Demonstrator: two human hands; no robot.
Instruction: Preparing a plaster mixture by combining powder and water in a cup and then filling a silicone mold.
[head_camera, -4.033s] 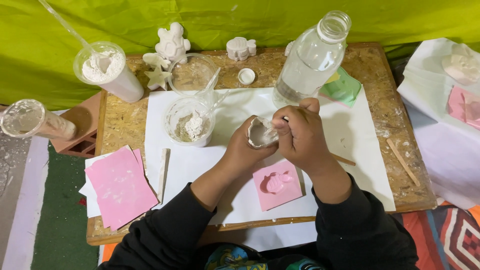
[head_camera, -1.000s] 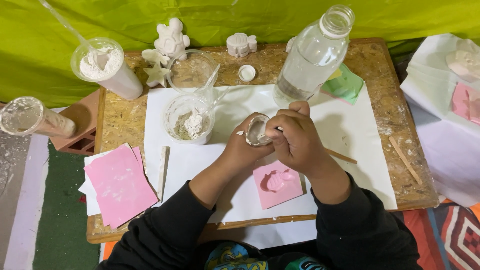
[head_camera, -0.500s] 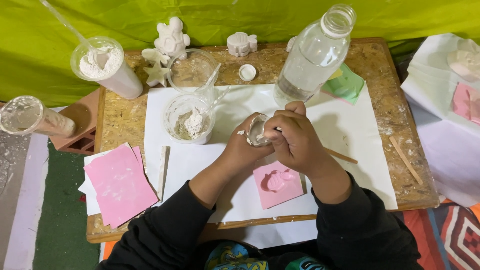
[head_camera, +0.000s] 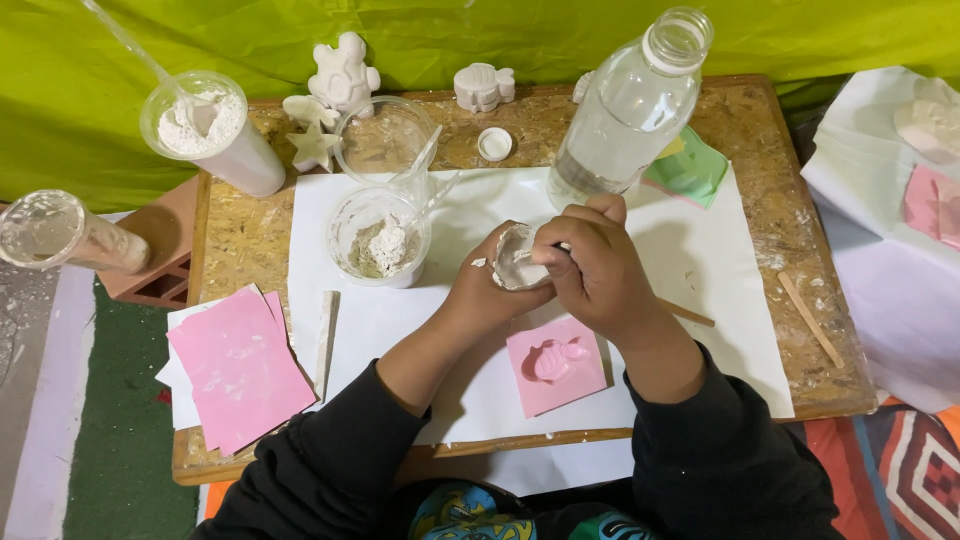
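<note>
Here my left hand (head_camera: 490, 290) cups a small cup (head_camera: 518, 258) of white paste above the white sheet (head_camera: 700, 270); my right hand (head_camera: 590, 265) pinches a stick, stirring in it. I judge mixing is underway. The pink mould (head_camera: 556, 364) lies just near of my hands, so pouring calls for a steady tilt.

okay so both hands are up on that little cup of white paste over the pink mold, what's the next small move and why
Probably tip the small cup down over the pink mold. The left hand cradles it, the right hand works a stick inside it, and the mold's figure-shaped hollow directly below looks unfilled.
</note>
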